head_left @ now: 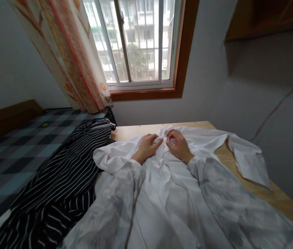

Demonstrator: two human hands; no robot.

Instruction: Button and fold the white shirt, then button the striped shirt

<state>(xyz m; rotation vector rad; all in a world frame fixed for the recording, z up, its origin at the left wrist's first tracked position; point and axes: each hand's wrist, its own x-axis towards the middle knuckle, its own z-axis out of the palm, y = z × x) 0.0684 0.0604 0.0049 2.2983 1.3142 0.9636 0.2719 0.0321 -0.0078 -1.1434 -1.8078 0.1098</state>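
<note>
A white long-sleeved garment, probably a shirt (162,200), lies spread over the wooden table, its far end near the wall. Both hands pinch its cloth near the collar area, close together. My left hand (148,147) has thumb and fingers closed on the fabric left of the middle line. Just across from it, my right hand (179,144) grips the cloth on the other side with curled fingers. Any small button between the fingertips is too small to make out. One white sleeve stretches right and hangs over the table's edge.
A black garment with white stripes (65,173) lies at the left, beside a bed with a checked cover (11,148). The wooden tabletop (136,130) shows at the back. Ahead are a curtain (71,58) and window (141,45); a wooden shelf (268,24) juts out upper right.
</note>
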